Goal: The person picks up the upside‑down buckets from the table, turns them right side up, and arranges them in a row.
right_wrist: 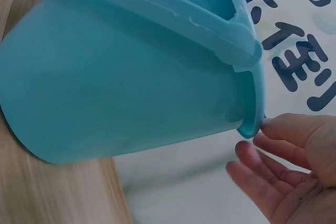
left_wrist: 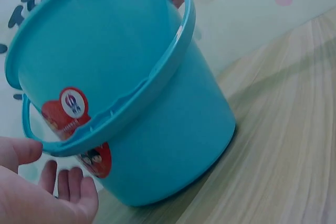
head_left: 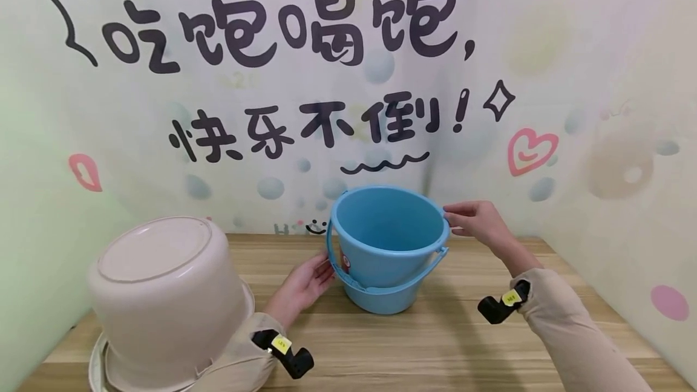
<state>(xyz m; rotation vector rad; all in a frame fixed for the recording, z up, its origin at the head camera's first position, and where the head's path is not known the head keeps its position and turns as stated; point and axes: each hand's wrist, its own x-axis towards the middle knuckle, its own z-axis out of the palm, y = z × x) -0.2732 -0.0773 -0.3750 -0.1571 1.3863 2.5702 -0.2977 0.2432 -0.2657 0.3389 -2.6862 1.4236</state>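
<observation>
A blue bucket point(head_left: 381, 283) stands upright on the wooden table, its handle hanging down across the front. At its left side is my left hand point(head_left: 302, 286), palm up with relaxed fingers; in the left wrist view the thumb of that hand point(left_wrist: 50, 187) is at the handle point(left_wrist: 118, 116), and the other fingers are spread below. My right hand point(head_left: 479, 222) is at the right of the rim; in the right wrist view the hand point(right_wrist: 294, 166) touches the rim's edge point(right_wrist: 252, 124) with its fingertips, the fingers loosely extended.
A large beige tub point(head_left: 163, 295) sits upside down at the left of the wooden table point(head_left: 337, 356), partly behind the left forearm. Behind the table hangs a wall covering point(head_left: 305, 89) with black writing and pink hearts.
</observation>
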